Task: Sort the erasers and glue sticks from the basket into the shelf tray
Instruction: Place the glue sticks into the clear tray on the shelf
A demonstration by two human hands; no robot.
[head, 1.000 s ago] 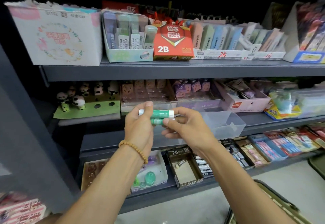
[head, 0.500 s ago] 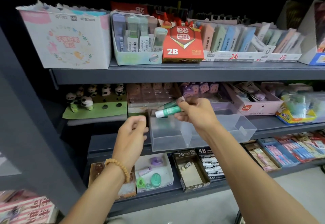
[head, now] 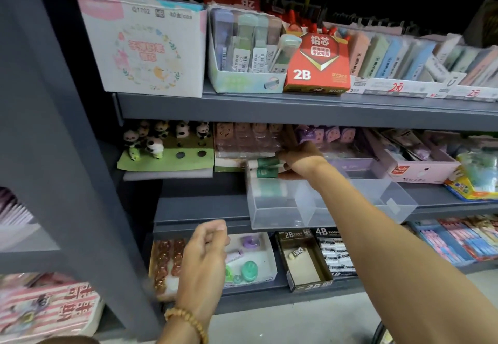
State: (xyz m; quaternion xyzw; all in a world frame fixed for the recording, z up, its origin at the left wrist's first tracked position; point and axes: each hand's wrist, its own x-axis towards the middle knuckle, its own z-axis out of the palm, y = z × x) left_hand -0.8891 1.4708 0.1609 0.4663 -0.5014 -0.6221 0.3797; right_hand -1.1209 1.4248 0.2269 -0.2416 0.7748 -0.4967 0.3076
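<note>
My right hand (head: pixel 301 161) reaches to the back of the clear plastic tray (head: pixel 280 217) on the middle shelf. It grips two green-and-white glue sticks (head: pixel 265 167), held sideways over the tray's back left corner. The tray's left compartment shows a faint green reflection and no other item that I can make out. My left hand (head: pixel 206 260) hangs lower, in front of the bottom shelf, fingers loosely curled and holding nothing. A bead bracelet sits on its wrist. Only a dark rim of the basket (head: pixel 377 333) shows at the bottom edge.
Panda figures (head: pixel 159 141) stand left of the tray, pink packs behind it, a pink box (head: pixel 420 171) to its right. The top shelf holds a white carton (head: pixel 142 49), a red 2B lead box (head: pixel 316 65) and eraser packs. Below are 2B and 4B boxes (head: pixel 307 260).
My right hand has carried the glue sticks deeper and lower, toward the tray's back. My left hand, which let go of them a second ago, has dropped further down.
</note>
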